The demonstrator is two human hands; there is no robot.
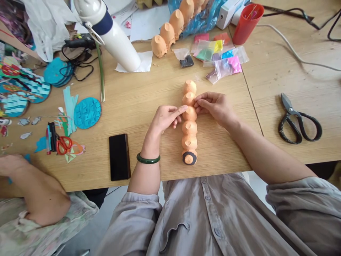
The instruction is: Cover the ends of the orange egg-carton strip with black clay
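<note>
Head camera looks down on two bare hands meeting at a row of six orange egg-carton cups (189,122), which lies on the pale wooden table (138,96) at the centre of the frame, running away from the person. The left hand (165,119) pinches with thumb and forefinger against the left side of the row, about the third cup from the far end; the right hand (214,106) closes its fingertips on the right side at the same spot. Whether a small piece sits between the fingertips cannot be told. The nearest cup bears a dark ring around its tip. A green bangle (148,159) circles the left wrist.

Left of that wrist lies a black phone (119,156), face up. At right centre lie black-handled scissors (295,121). Above the row, clear bags of coloured bits (221,57) lie near a second strip of orange cups (173,28), a white flask (112,33) and a red cup (247,22). Teal paper cut-outs (87,112) and red-handled scissors (63,144) fill the left side, where another person's arm (32,188) rests at lower left.
</note>
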